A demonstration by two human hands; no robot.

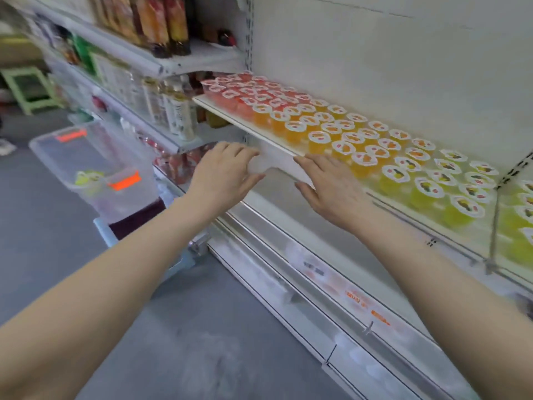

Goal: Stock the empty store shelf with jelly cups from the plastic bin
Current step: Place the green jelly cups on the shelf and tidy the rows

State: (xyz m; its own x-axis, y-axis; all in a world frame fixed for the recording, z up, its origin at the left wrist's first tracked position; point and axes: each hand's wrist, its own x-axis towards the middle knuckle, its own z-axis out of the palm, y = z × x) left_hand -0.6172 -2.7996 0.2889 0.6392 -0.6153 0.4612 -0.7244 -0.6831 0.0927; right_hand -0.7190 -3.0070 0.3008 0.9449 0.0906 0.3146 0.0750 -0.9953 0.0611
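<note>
Rows of jelly cups fill the shelf (248,127): red cups (245,92) at the left end, orange cups (340,137) in the middle, yellow cups (444,183) to the right. My left hand (225,166) and my right hand (328,189) are both at the shelf's front edge, holding a white strip (274,163) that hangs just below it. My left fingers curl around its left end. My right hand lies along its right part, thumb underneath. The clear plastic bin (57,145) stands on the floor to the left, with one green jelly cup (86,177) inside.
Bottles (178,114) stand on the neighbouring shelves to the left, with sauce bottles (161,21) above. A lower shelf (317,284) with price tags runs below my hands. The bin has orange latches and rests on a dark stand. A green stool (28,88) stands far left.
</note>
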